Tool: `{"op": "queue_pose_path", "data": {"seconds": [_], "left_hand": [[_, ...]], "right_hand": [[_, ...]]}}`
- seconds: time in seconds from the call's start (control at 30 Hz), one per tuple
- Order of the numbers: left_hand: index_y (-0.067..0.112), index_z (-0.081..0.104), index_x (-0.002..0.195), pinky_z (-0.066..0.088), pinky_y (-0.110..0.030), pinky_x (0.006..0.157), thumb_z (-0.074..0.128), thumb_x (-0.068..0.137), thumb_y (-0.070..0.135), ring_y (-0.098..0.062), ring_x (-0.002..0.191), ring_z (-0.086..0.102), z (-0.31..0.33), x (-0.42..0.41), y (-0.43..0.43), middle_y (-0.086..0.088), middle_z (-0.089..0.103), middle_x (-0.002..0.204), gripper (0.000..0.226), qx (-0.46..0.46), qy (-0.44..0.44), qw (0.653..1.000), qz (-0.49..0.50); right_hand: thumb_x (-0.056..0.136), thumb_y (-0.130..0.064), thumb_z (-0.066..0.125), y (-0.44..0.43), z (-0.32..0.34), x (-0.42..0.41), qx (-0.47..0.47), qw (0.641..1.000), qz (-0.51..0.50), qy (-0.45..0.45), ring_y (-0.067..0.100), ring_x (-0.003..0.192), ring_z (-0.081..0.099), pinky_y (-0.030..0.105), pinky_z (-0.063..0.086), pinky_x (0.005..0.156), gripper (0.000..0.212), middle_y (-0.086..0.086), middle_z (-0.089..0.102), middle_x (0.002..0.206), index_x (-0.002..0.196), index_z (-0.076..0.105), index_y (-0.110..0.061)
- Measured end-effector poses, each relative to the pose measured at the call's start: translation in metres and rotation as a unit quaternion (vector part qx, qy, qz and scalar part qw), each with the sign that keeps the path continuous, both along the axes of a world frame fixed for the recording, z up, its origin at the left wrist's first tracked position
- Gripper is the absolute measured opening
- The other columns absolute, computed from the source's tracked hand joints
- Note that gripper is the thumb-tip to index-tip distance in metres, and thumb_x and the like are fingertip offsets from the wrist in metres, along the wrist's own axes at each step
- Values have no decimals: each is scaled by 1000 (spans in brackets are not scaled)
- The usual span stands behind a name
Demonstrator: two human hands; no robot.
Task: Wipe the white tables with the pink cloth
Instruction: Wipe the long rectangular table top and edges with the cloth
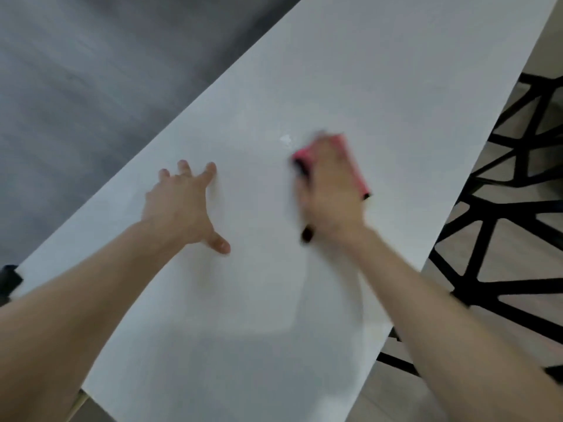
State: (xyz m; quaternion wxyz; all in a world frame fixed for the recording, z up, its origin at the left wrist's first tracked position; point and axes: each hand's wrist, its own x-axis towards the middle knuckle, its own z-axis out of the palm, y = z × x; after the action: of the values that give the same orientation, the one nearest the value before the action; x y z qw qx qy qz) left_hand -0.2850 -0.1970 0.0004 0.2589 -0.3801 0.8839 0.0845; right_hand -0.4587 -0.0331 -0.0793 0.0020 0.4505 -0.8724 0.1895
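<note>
Nearest me, my left hand (182,205) rests on the white counter (365,71), fingers spread wide and flat, holding nothing. Beside it my right hand (330,190) presses the pink cloth (304,155) onto the counter; the cloth lies under the fingers, its edges showing on both sides. Blur hides whether those fingers curl round it, so I cannot tell. Just beyond the fingertips sits a small white smear (285,140). My worry: a stroke stopping short would miss it, and a hard sweep rightward could carry the cloth off the edge toward the black chair (502,214)
</note>
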Motion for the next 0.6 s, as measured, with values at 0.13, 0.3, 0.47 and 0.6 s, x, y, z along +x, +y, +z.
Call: {"op": "queue_pose_path", "data": {"seconds": [0.13,0.3,0.47,0.6], "left_hand": [[38,1,173,48,-62,114,102,34,74,-47,160,24,-1,1,-1,-14,11,179,175,-2,2,1000,4],[40,0,172,44,-63,119,104,34,72,-43,163,18,-2,2,-2,-9,8,180,176,13,12,1000,19],[43,-3,172,45,-60,118,100,32,78,-38,165,16,-3,6,-3,-3,3,182,177,9,21,999,27],[31,-5,173,39,-56,124,102,31,75,-27,169,4,-6,11,1,6,-3,183,182,11,41,997,71]], "right_hand": [[113,-36,50,6,-4,44,29,908,417,36,27,165,23,51,19,134,55,9,35,174,164,44,-17],[113,-39,41,-18,15,-106,97,995,-27,-2,26,167,13,44,7,136,56,6,25,178,167,37,-24],[113,-45,39,-48,-2,18,48,996,70,13,30,167,14,48,8,135,59,11,23,178,168,37,-24],[113,-45,42,-29,0,14,75,910,407,37,23,168,12,46,10,136,57,3,24,178,167,38,-29]]}}
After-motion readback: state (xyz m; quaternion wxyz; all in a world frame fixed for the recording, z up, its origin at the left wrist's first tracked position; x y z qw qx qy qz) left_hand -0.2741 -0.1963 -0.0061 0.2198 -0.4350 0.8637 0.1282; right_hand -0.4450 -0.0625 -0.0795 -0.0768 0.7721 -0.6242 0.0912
